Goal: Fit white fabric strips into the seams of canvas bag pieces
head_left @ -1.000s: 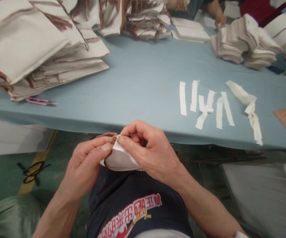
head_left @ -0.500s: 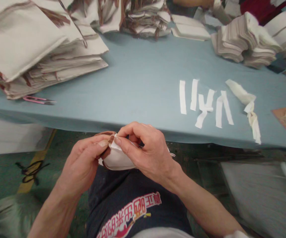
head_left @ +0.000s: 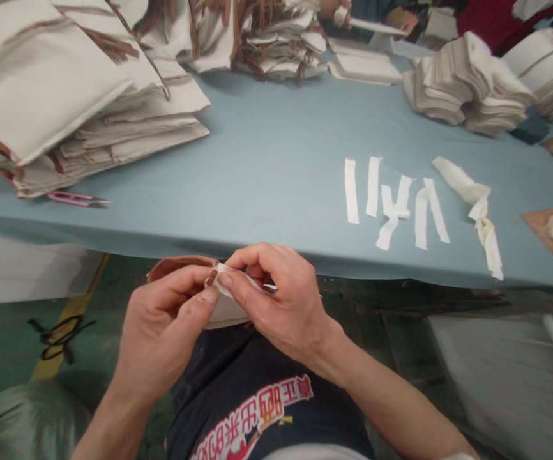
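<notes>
A white cloth piece with brown trim [head_left: 228, 313] is held over my lap, just in front of the table edge. My left hand [head_left: 166, 319] pinches its brown edge between thumb and forefinger, and a brown band [head_left: 181, 261] arches up behind those fingers. Close against it, my right hand [head_left: 276, 300] pinches the white material at the same spot, where a small white strip [head_left: 223, 281] lies by the brown trim. Much of the cloth is hidden behind both hands.
On the blue-covered table [head_left: 267, 160] lie several short white strips [head_left: 350, 191], a twisted strip [head_left: 482, 217] and pink thread snips [head_left: 78, 199]. Stacks of white cloth bags [head_left: 56, 89] and folded cloth [head_left: 449, 83] stand behind. Across the table, another person's hand [head_left: 403, 19] holds white material.
Both hands keep their pinch while the cloth turns a little, showing more of the brown band and less white below. Another person's hand has come into view at the far side.
</notes>
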`<state>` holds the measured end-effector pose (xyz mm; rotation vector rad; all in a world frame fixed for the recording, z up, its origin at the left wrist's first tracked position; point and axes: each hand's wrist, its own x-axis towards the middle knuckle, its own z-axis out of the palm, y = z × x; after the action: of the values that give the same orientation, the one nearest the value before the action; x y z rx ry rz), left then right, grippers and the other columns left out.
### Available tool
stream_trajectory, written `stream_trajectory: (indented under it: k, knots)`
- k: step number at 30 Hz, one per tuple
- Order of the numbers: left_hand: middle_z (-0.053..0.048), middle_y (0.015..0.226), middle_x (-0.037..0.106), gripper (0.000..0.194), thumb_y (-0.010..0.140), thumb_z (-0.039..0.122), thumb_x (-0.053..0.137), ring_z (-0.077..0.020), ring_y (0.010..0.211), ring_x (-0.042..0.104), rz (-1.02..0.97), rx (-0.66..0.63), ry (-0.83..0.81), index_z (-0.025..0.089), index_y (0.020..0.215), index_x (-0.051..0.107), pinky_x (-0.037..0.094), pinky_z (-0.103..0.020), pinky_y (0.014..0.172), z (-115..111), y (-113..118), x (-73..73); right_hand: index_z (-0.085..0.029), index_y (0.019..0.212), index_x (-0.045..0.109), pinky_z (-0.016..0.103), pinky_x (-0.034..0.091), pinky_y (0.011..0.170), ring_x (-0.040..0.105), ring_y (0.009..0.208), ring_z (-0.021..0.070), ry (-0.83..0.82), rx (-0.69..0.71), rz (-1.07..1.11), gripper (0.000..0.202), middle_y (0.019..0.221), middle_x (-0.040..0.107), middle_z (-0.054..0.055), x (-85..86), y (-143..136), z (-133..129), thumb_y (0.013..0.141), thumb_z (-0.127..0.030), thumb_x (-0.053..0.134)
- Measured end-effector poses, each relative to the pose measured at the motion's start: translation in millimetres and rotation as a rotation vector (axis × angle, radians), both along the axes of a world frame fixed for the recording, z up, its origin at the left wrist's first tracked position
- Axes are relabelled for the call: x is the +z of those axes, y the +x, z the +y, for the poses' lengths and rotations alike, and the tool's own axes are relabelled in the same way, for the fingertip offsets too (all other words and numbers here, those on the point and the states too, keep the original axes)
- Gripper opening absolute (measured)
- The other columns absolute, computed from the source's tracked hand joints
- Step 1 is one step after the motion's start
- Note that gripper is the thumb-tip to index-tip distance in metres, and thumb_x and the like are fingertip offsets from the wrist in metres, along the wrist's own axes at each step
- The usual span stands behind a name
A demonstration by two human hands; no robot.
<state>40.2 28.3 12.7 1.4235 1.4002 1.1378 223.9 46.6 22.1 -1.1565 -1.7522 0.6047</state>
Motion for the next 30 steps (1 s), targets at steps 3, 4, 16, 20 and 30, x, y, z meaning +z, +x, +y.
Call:
stream_trajectory:
  k: [3, 4, 16, 20, 30]
  knots:
    - [0.001, 0.081, 0.083, 0.019, 0.091, 0.030, 0.072, -0.0149, 0.065, 0.077, 0.078, 0.003, 0.097, 0.024, 0.082, 0.088, 0.058, -0.016, 0.059, -1.4, 4.2, 10.2, -0.020, 0.093, 0.078, 0.030, 0.043, 0.071, 0.059, 0.068, 0.0124, 0.001, 0.019, 0.026, 0.019, 0.076, 0.072, -0.002, 0.2, 0.8, -0.7, 0.106, -0.032, 0.075]
    - [0.002, 0.078, 0.082, 0.020, 0.090, 0.028, 0.071, -0.0138, 0.064, 0.077, 0.120, 0.017, 0.127, 0.024, 0.081, 0.088, 0.057, -0.015, 0.059, -1.9, 5.2, 12.8, -0.020, 0.093, 0.078, 0.030, 0.043, 0.071, 0.059, 0.069, 0.0123, -0.017, 0.037, 0.044, 0.018, 0.078, 0.073, -0.002, 0.9, 1.3, -0.7, 0.106, -0.032, 0.076]
    - [0.007, 0.065, 0.073, 0.023, 0.093, 0.023, 0.061, -0.0112, 0.050, 0.064, 0.297, -0.010, 0.218, 0.022, 0.078, 0.077, 0.048, -0.018, 0.052, -10.7, 4.0, 4.3, -0.021, 0.096, 0.070, 0.027, 0.038, 0.061, 0.050, 0.060, 0.0087, -0.704, 0.231, 0.304, 0.024, 0.067, 0.058, -0.010, 7.9, 3.3, 1.1, 0.096, -0.042, 0.083]
    - [0.010, 0.054, 0.061, 0.021, 0.090, 0.021, 0.058, -0.0095, 0.042, 0.051, 0.301, -0.021, 0.234, 0.023, 0.073, 0.071, 0.041, -0.018, 0.046, -7.8, 5.7, 6.0, -0.021, 0.095, 0.068, 0.026, 0.039, 0.060, 0.050, 0.060, 0.0087, -0.713, 0.272, 0.345, 0.027, 0.067, 0.058, -0.010, 2.1, 4.1, 1.2, 0.096, -0.044, 0.083]
    - [0.008, 0.057, 0.063, 0.025, 0.091, 0.027, 0.058, -0.0122, 0.044, 0.054, 0.268, -0.030, 0.188, 0.022, 0.072, 0.073, 0.042, -0.021, 0.046, -5.9, 7.5, 9.4, -0.021, 0.093, 0.064, 0.026, 0.044, 0.065, 0.055, 0.066, 0.0101, -0.557, 0.331, 0.315, 0.022, 0.074, 0.064, -0.006, 3.8, 11.5, 4.9, 0.099, -0.041, 0.070]
